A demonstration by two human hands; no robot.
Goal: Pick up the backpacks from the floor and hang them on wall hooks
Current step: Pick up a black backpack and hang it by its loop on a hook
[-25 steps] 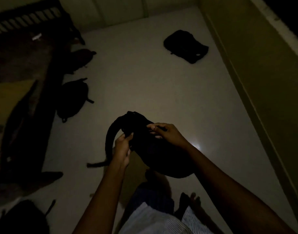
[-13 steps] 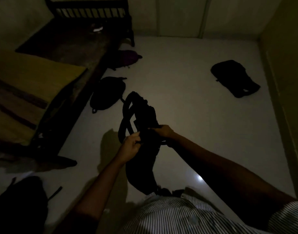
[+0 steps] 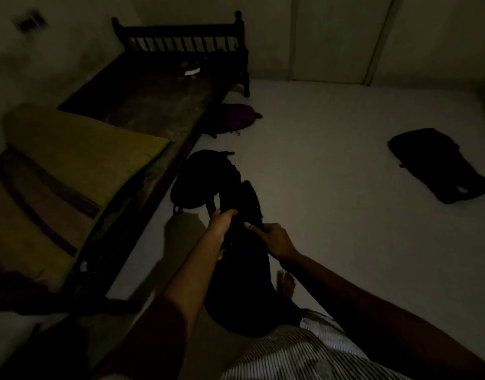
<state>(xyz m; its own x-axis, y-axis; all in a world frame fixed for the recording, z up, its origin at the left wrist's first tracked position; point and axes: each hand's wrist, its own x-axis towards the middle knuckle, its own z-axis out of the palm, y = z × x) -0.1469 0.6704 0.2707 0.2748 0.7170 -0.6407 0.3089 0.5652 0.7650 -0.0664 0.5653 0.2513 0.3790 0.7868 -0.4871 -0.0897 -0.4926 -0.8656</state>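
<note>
Hanging at waist height over the pale floor (image 3: 332,204), black backpack (image 3: 247,283) pinched at its top by left hand (image 3: 222,229) and right hand (image 3: 274,239), both grips closed on straps; three more backpacks grounded: one black (image 3: 200,182) and one purple (image 3: 236,119) beside the bed (image 3: 142,100), another black (image 3: 436,165) well apart, right
</note>
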